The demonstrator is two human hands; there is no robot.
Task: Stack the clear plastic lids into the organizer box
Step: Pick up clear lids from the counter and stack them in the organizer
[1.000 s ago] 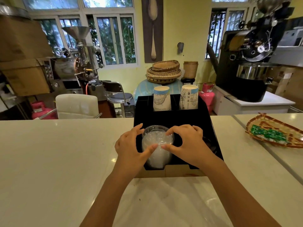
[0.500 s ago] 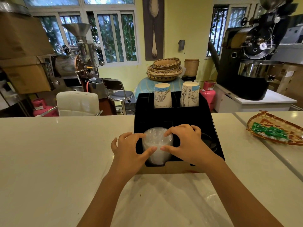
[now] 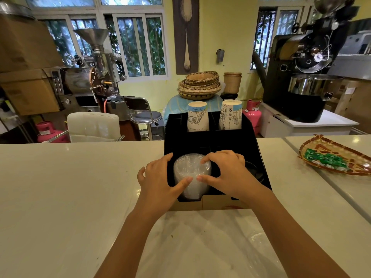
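Clear plastic lids (image 3: 191, 173), stacked in the organizer box (image 3: 208, 141), are gripped between left hand (image 3: 160, 181) and right hand (image 3: 226, 173).

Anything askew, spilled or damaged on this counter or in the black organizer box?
Nothing stands out. The stack of clear lids sits in the front left slot of the organizer box, both hands on it: left hand, right hand. Two paper cup stacks stand upright behind.
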